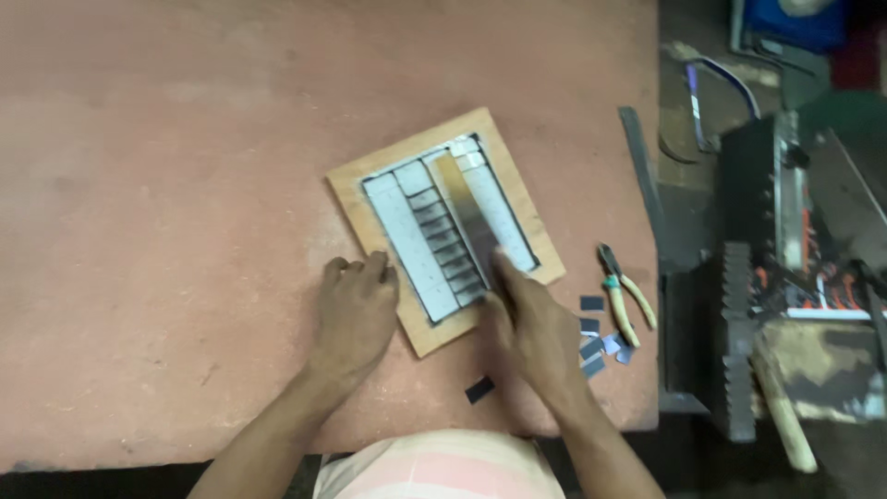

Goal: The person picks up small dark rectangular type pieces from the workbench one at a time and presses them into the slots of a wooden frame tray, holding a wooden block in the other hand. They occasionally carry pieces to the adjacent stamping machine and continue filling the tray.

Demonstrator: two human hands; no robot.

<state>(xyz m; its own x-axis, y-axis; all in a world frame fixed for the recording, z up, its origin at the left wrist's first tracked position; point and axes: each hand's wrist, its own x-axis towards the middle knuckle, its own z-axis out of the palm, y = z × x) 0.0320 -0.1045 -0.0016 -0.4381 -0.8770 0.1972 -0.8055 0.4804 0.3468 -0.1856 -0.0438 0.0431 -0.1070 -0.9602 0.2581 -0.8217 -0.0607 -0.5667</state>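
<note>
A wooden frame (351, 189) lies tilted on the reddish table, filled with pale tiles and a column of small dark metal pieces (443, 242). A long metal strip (467, 217) lies along the tray's middle. My left hand (356, 314) rests flat against the frame's near left edge, fingers apart, holding nothing. My right hand (531, 323) presses its fingertips on the near end of the metal strip at the frame's lower right.
Pliers with yellow handles (626, 296) lie right of the frame, beside several small dark metal pieces (593, 337). One dark piece (479, 389) lies near the table's front edge. Off the table's right edge stand dark metal machinery (739, 333) and a wooden handle (785, 411).
</note>
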